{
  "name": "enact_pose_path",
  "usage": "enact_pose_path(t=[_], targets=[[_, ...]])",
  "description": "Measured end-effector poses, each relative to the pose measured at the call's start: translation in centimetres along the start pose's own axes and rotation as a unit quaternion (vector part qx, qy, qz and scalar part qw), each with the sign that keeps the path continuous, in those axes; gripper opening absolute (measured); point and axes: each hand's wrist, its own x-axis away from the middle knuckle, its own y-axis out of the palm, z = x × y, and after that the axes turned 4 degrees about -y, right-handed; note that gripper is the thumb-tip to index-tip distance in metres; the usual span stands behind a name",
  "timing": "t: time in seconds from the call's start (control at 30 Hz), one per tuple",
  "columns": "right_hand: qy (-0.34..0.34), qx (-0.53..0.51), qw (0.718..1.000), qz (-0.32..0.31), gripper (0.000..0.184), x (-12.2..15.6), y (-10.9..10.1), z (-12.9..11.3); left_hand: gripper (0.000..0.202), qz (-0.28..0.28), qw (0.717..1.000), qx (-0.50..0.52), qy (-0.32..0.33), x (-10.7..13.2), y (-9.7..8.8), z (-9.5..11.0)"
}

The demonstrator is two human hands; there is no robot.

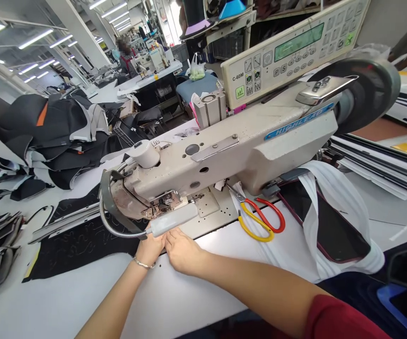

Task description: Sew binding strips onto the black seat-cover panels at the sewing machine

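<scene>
Left of the half-curled left hand (150, 250) and right hand (183, 252), their hold unclear, lies flat, curve-edged black fabric (83, 247) with squiggly lines.

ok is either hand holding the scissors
No, the scissors lie by the machine, apart from both the left hand and the right hand.

Counting two hands — one left hand (151, 249), one right hand (184, 253) — and one bracelet (146, 264). Tallying one marked black sheet (79, 245), one sewing machine (231, 148) up close, one lamp (174, 219), one wheel (371, 96), one control panel (269, 70) and one screen (298, 42). Adding one pair of scissors (243, 200), one phone (343, 230) and one white strap (359, 197). Finding two cones (232, 8), one bag (197, 70) and one other person (129, 61) farther back. Leaving the heaped pieces (30, 127) uncounted, overlapping too much.
</scene>
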Motion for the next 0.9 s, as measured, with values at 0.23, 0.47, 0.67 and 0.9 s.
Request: enact_pose_path(t=[0.23,0.47,0.67,0.9], targets=[[0.006,-0.052,0.998,0.044,0.042,0.0,0.3,0.5,0.024,0.002,0.999,0.01,0.051,-1.5,0.2,-0.9],[0.006,-0.07,0.996,0.057,0.043,0.1,0.3,0.4,0.022,0.044,0.998,0.017,0.043,-1.9,0.6,-0.9],[0.003,-0.066,0.996,0.059,0.04,0.1,0.4,0.3,0.024,0.076,0.997,0.01,0.027,-1.1,1.0,-0.9],[-0.004,-0.064,0.996,0.066,0.047,0.1,0.8,0.6,0.024,0.129,0.99,-0.034,-0.04,-1.0,1.8,-0.1]])
